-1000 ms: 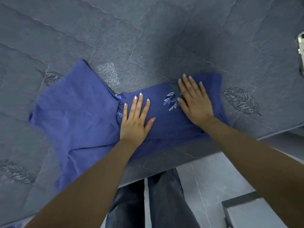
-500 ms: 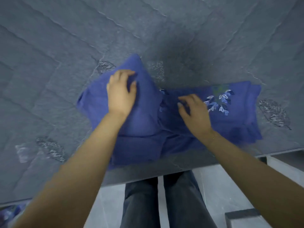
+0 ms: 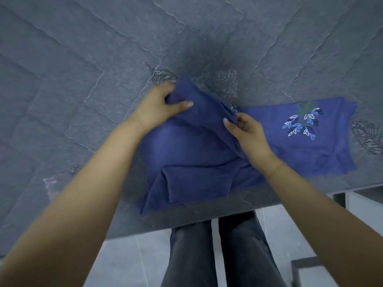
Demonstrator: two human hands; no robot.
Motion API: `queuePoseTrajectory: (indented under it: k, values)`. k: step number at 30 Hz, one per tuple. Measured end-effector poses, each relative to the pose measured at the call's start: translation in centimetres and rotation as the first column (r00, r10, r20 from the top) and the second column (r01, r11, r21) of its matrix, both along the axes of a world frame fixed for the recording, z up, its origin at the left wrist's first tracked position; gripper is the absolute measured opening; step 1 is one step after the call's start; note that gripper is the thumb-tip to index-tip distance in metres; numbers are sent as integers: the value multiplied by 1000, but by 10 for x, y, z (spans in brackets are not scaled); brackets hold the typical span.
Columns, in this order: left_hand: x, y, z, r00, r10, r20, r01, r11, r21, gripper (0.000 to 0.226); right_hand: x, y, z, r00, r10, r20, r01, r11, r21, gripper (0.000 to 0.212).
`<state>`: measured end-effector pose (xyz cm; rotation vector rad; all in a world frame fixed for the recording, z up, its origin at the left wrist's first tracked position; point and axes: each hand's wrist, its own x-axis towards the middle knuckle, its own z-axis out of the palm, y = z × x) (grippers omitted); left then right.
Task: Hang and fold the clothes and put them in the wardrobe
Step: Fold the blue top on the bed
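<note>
The fold in hand could slip: the raised flap of the blue garment (image 3: 199,162) is held only at two spots along its upper edge, so the loose cloth between them may sag or twist and land crooked over the part already folded. The garment also lies close to the near edge of the bed (image 3: 62,100), and a pull toward the person could drag its lower corner over that edge.

The left hand (image 3: 157,106) grips the far end of the lifted flap, thumb on top and fingers curled under the cloth. The right hand (image 3: 246,131) pinches the same flap nearer the middle of the garment, thumb against the fabric. Both grips are closed on the garment.

The rest of the garment lies flat on the grey quilted bed, below and to the right of the hands. Its embroidered leaf motif (image 3: 302,123) faces up toward the right edge, well clear of both grips.
</note>
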<state>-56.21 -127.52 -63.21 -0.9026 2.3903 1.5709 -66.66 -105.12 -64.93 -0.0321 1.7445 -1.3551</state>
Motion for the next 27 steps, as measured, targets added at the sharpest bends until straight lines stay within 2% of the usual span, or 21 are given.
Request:
queuePoseTrajectory:
  k: [2, 5, 7, 9, 11, 14, 16, 18, 20, 22, 24, 26, 27]
  values:
    - [38, 18, 13, 1000, 0, -11, 1, 999, 46, 24, 0, 14, 7, 990, 141, 15, -141, 990, -5, 17]
    - [94, 44, 9, 996, 6, 84, -20, 986, 165, 33, -2, 30, 14, 945, 327, 14, -327, 943, 63, 11]
    - [119, 55, 3, 989, 33, 142, -73, 955, 287, 29, -2, 34, 17, 884, 465, -47, -458, 882, 114, 22]
    - [133, 59, -1, 988, 68, 137, -111, 935, 338, 10, 2, 33, 17, 809, 583, -79, -568, 809, 153, 23]
    - [137, 63, -2, 989, 86, 117, -123, 924, 361, 14, 5, 30, 16, 769, 634, -82, -617, 770, 162, 23]
    - [139, 67, -8, 978, 169, 124, -201, 925, 321, 17, 4, 20, 11, 819, 568, -84, -548, 817, 181, 26]
    - [135, 67, -14, 943, 298, 146, -326, 915, 238, 16, 2, 10, 2, 875, 472, -109, -449, 875, 183, 23]
    - [128, 63, -21, 906, 383, 182, -408, 904, 130, 14, 1, 0, -10, 903, 395, -168, -356, 907, 224, 22]
    - [120, 58, -27, 891, 363, 273, -374, 928, -14, 11, 2, -7, -22, 897, 375, -234, -298, 904, 306, 27]
    - [113, 59, -27, 863, 357, 357, -324, 934, -151, 41, 8, -7, -26, 861, 385, -332, -245, 887, 392, 27]
    - [106, 69, -19, 854, 440, 278, -345, 878, -331, 56, 20, 1, -20, 827, 335, -451, -155, 907, 391, 18]
    - [99, 85, -6, 871, 481, 98, -388, 798, -462, 46, 35, 19, -11, 852, 204, -482, -35, 941, 338, 10]
    - [95, 96, -2, 867, 496, 48, -432, 796, -423, 36, 43, 30, -9, 893, 117, -434, 34, 945, 325, 11]
